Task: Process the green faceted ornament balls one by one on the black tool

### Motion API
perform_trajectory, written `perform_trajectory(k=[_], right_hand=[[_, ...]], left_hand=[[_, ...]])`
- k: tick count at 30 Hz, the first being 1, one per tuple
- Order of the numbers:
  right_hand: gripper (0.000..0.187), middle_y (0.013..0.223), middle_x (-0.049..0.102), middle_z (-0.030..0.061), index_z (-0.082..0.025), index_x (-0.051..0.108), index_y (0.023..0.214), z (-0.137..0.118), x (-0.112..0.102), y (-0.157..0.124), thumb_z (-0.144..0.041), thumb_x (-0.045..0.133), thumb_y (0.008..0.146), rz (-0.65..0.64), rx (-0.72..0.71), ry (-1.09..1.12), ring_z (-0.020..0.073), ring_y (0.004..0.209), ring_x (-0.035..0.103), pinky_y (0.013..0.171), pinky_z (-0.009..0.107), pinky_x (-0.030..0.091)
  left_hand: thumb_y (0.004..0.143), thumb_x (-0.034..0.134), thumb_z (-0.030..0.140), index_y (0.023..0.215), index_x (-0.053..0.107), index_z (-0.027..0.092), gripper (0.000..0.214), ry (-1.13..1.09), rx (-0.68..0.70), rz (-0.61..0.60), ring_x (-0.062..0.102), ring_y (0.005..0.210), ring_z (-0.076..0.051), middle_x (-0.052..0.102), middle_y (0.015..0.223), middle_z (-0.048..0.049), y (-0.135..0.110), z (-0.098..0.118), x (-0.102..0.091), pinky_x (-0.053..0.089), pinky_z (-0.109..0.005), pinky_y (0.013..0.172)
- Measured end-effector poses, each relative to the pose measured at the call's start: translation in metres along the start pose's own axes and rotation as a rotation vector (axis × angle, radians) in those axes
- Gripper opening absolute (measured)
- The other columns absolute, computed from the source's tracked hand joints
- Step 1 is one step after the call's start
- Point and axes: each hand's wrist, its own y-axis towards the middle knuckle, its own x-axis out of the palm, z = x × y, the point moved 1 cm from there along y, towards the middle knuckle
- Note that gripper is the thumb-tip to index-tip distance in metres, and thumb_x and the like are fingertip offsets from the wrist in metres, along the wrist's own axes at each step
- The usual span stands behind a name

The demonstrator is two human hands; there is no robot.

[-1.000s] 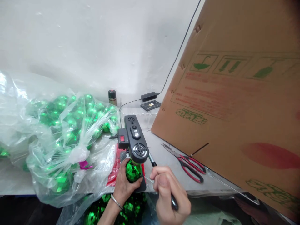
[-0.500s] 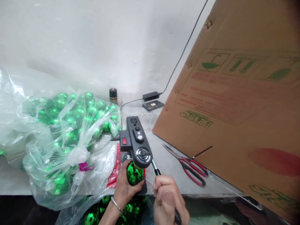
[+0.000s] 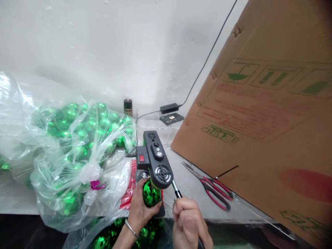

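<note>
Cupping one green ball, left grip, clutching one lever, right grip

A plastic bag of balls is on the left of the surface. The machine is in the middle, with one mirror ball under its near end. A bottle, phone and power adapter are behind it. Scissors lie to its right, beside the cardboard box.

Soft light brightens the flat white wall; glare streaks the crumpled clear plastic bag; small red lettering blurs.
</note>
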Motion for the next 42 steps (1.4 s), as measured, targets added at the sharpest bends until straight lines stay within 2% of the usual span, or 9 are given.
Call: perform_trajectory(k=[6, 16, 29, 34, 39, 42], right_hand=[[0.046, 0.072, 0.057, -0.0042, -0.022, 0.050, 0.073, 0.002, 0.000, 0.000, -0.024, 0.049, 0.119, -0.026, -0.004, 0.021, 0.0087, 0.056, 0.052, 0.052, 0.023, 0.043], [0.042, 0.072, 0.060, -0.0018, -0.022, 0.053, 0.073, 0.014, -0.008, -0.012, -0.021, 0.052, 0.116, -0.042, -0.002, 0.070, 0.0111, 0.056, 0.054, 0.052, 0.026, 0.043], [0.048, 0.069, 0.054, -0.0043, -0.022, 0.050, 0.070, 0.013, -0.003, -0.007, -0.027, 0.050, 0.117, 0.002, -0.014, 0.073, 0.0091, 0.054, 0.051, 0.048, 0.023, 0.040], [0.049, 0.068, 0.054, -0.0033, -0.022, 0.050, 0.068, 0.015, 0.003, -0.020, -0.023, 0.049, 0.117, 0.052, -0.025, 0.067, 0.0107, 0.054, 0.051, 0.049, 0.024, 0.041], [0.051, 0.071, 0.055, -0.0038, -0.022, 0.050, 0.070, 0.022, 0.009, -0.040, -0.022, 0.043, 0.120, 0.120, -0.006, 0.033, 0.0108, 0.060, 0.053, 0.061, 0.027, 0.047], [0.051, 0.072, 0.060, -0.0045, -0.022, 0.054, 0.069, 0.034, 0.004, -0.048, -0.025, 0.047, 0.120, 0.093, -0.057, 0.022, 0.0103, 0.061, 0.058, 0.074, 0.031, 0.053]], left_hand=[[0.066, 0.094, 0.042, 0.143, 0.066, 0.018, 0.085, 0.004, -0.001, -0.013, 0.075, 0.136, -0.047, 0.079, 0.142, -0.0205, 0.001, 0.003, 0.000, 0.060, -0.067, 0.120], [0.066, 0.094, 0.039, 0.142, 0.066, 0.019, 0.083, -0.005, 0.007, -0.045, 0.076, 0.135, -0.046, 0.080, 0.141, -0.0191, 0.003, 0.005, -0.001, 0.060, -0.068, 0.120], [0.069, 0.094, 0.038, 0.143, 0.066, 0.017, 0.082, 0.004, 0.027, -0.058, 0.075, 0.137, -0.047, 0.078, 0.143, -0.0217, 0.004, 0.005, -0.002, 0.058, -0.071, 0.122], [0.068, 0.094, 0.038, 0.144, 0.066, 0.016, 0.083, 0.020, 0.038, -0.044, 0.075, 0.136, -0.047, 0.078, 0.142, -0.0220, 0.003, 0.000, 0.002, 0.059, -0.069, 0.121], [0.067, 0.092, 0.034, 0.144, 0.064, 0.017, 0.083, 0.021, 0.070, -0.027, 0.077, 0.134, -0.045, 0.079, 0.142, -0.0201, 0.002, -0.005, 0.006, 0.060, -0.069, 0.119], [0.068, 0.093, 0.034, 0.144, 0.064, 0.018, 0.083, 0.022, 0.072, -0.027, 0.078, 0.132, -0.044, 0.079, 0.141, -0.0199, 0.002, -0.004, 0.005, 0.061, -0.069, 0.118]])
